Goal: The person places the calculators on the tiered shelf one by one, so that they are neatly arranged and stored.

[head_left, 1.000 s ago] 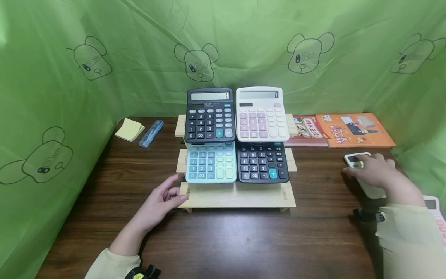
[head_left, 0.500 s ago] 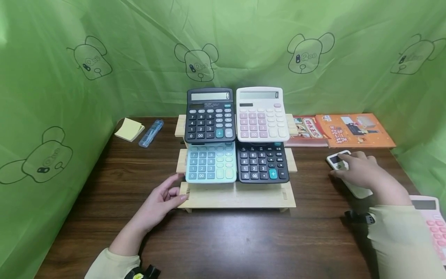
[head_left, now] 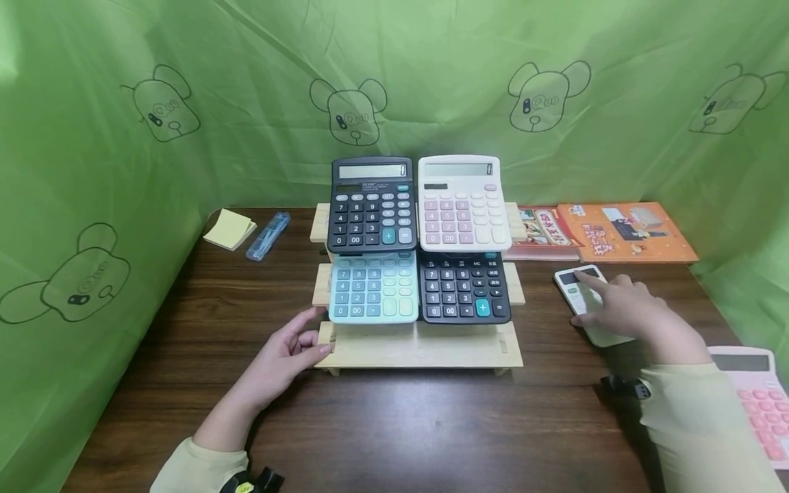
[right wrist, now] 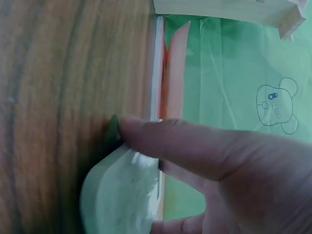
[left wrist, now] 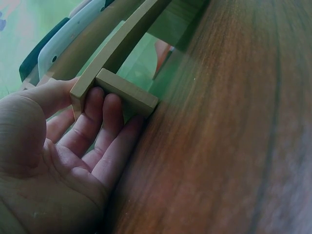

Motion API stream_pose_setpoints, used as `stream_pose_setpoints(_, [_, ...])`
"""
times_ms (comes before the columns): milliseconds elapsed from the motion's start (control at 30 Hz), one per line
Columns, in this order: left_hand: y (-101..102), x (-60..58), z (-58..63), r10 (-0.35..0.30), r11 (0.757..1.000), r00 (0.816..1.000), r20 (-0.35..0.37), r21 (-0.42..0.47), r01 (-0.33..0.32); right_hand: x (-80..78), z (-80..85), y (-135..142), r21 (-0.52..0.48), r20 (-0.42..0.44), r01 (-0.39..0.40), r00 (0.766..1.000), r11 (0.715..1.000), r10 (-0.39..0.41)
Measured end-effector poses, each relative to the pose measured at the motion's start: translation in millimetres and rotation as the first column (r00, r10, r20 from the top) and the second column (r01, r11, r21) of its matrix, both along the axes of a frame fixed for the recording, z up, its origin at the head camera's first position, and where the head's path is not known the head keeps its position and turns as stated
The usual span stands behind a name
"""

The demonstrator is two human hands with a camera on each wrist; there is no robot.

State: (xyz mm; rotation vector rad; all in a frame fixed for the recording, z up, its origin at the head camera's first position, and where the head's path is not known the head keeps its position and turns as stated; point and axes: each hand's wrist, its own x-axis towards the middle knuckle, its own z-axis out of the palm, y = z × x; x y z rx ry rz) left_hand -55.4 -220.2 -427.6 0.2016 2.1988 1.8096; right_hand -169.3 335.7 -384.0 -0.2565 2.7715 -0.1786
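My left hand (head_left: 280, 359) grips the left end of the lowest step of a tiered wooden stand (head_left: 419, 349); in the left wrist view its thumb lies at the board's end and fingers reach under it. On the upper tiers lean a dark calculator (head_left: 372, 219), a white-and-pink calculator (head_left: 465, 205), a light blue calculator (head_left: 372, 287) and a black calculator (head_left: 465, 287). To the right, my right hand (head_left: 635, 311) holds a white calculator (head_left: 573, 294), thumb on its left edge and index finger over its display. In the right wrist view, the thumb hides part of this calculator (right wrist: 122, 190).
A pink calculator (head_left: 758, 411) lies at the right edge, partly behind the right sleeve (head_left: 696, 424). Red (head_left: 548, 226) and orange books (head_left: 629, 233) lie at the back right. Yellow sticky notes (head_left: 229, 229) and a slim blue translucent item (head_left: 268, 236) are at the back left.
My right hand has shifted left with the white calculator, nearer the stand. More of the pink calculator shows. My left hand stays on the stand.
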Motion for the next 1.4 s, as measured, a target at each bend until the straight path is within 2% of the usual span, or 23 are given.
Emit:
stream_pose_setpoints(367, [-1, -0.8, -0.2, -0.006, 1.0, 1.0, -0.005, -0.004, 0.006, -1.6, -4.1, -12, -0.01, 0.021, 0.023, 1.0, 1.0, -0.023])
stream_pose_setpoints(567, [-1, 0.2, -0.4, 0.011, 1.0, 1.0, -0.004, 0.009, -0.011, -2.5, -2.7, -18, -0.009, 0.007, -0.005, 1.0, 1.0, 0.005])
stream_pose_setpoints(700, [0, -0.2, -1.5, 0.014, 1.0, 1.0, 0.014, 0.019, -0.014, 1.6, -3.4, -21, -0.028, 0.027, -0.015, 1.0, 0.999, 0.016])
stream_pose_setpoints(900, [0, 1.7, -0.2, 0.018, 0.999, 1.0, 0.018, 0.027, -0.019, 15.3, 1.1, -33, -0.064, -0.003, -0.058, 0.998, 0.996, 0.058])
stream_pose_setpoints(1167, [2, 1.1, -2.2, 0.027, 0.998, 0.999, 0.027, 0.057, -0.029, 44.8, 11.8, -50, -0.098, -0.027, -0.051, 0.998, 0.994, 0.048])
stream_pose_setpoints(1400, [2, 0.5, -1.9, 0.021, 0.999, 0.999, 0.023, 0.028, -0.022, 69.1, 19.7, -62, -0.069, -0.127, -0.094, 0.988, 0.993, 0.084])
